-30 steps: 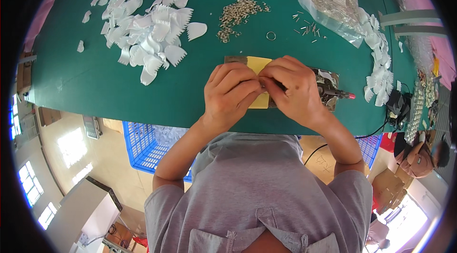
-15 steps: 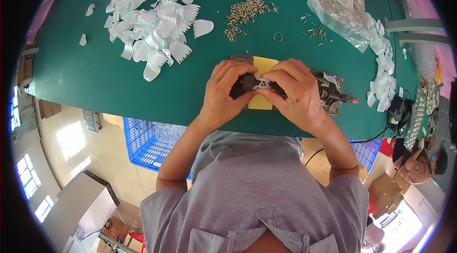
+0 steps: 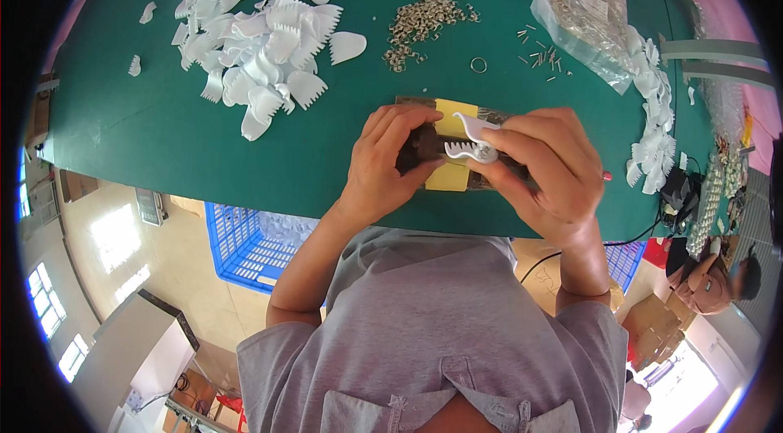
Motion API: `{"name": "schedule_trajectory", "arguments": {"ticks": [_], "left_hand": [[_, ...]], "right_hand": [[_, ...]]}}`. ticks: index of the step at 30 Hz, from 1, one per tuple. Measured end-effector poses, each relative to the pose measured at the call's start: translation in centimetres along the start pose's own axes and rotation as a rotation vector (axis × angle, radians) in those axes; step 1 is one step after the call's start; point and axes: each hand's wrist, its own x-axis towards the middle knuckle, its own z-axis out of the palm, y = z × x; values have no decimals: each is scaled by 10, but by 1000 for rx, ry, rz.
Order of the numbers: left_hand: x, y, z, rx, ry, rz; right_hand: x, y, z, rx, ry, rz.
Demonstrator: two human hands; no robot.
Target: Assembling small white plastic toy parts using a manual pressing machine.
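Note:
Between the thumb and fingers of my right hand point(image 3: 555, 168) is a white plastic claw clip point(image 3: 475, 126), its two toothed halves spread apart toward the left. It is held over a metal fixture point(image 3: 418, 100) with a yellow plate point(image 3: 447, 179) across it. My left hand point(image 3: 383, 156) is closed round the dark block point(image 3: 421, 144) at the fixture's left end, its fingertips at the edge of the yellow plate. My right hand covers most of the fixture's right side; only a small red tip point(image 3: 608, 176) shows beyond it.
Loose white toothed clip halves point(image 3: 269, 50) are heaped at the left. Small metal springs point(image 3: 428, 21), a ring point(image 3: 479, 65) and thin pins point(image 3: 545, 56) lie beyond the fixture. Bags of metal parts point(image 3: 579, 13) are at the back; white clips point(image 3: 652, 123) line the right. A blue basket point(image 3: 236, 245) stands below the table's edge.
My right hand has moved right and turned, bringing the white claw clip off the fixture's middle, so its spread toothed halves now show. My left hand has stayed at the dark block.

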Motion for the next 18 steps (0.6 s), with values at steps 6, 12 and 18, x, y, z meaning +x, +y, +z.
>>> {"name": "schedule_trajectory", "arguments": {"ticks": [6, 12, 18], "left_hand": [[13, 4, -16, -228, 88, -9], [53, 17, -16, -64, 58, 205], [62, 25, -7, -124, -22, 56]], "right_hand": [[3, 27, 4, -24, -7, 67], [9, 30, 7, 89, 45, 193], [21, 26, 8, 162, 106, 190]]}}
